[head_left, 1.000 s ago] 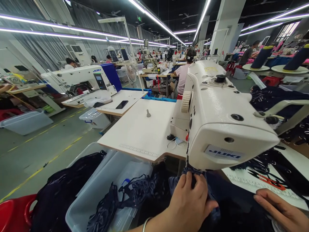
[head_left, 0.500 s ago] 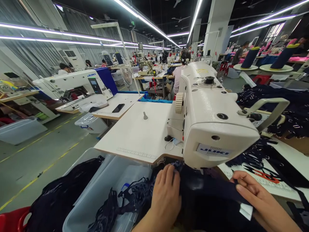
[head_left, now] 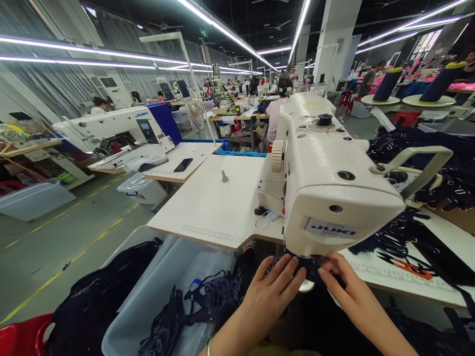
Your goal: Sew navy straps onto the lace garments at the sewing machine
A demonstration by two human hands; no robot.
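A white Juki sewing machine (head_left: 326, 168) stands on a white table (head_left: 215, 202) in front of me. Dark navy fabric (head_left: 308, 264) lies under the machine's head. My left hand (head_left: 270, 294) rests on this fabric with fingers stretched out and slightly spread, fingertips just under the head. My right hand (head_left: 349, 291) lies on the fabric from the right, fingers extended and close together, tips almost meeting the left hand's. More dark fabric hangs down toward my lap.
A clear plastic bin (head_left: 156, 291) with dark straps and fabric sits at lower left, beside a red stool (head_left: 18, 336). Dark garment pieces (head_left: 419, 237) lie on the table at right. Another sewing machine (head_left: 118, 128) and a phone (head_left: 183, 164) are left. Workers sit farther back.
Both hands moved forward and together under the machine head. My right hand came in from the right and let go of the fabric edge; the fingers now lie flat.
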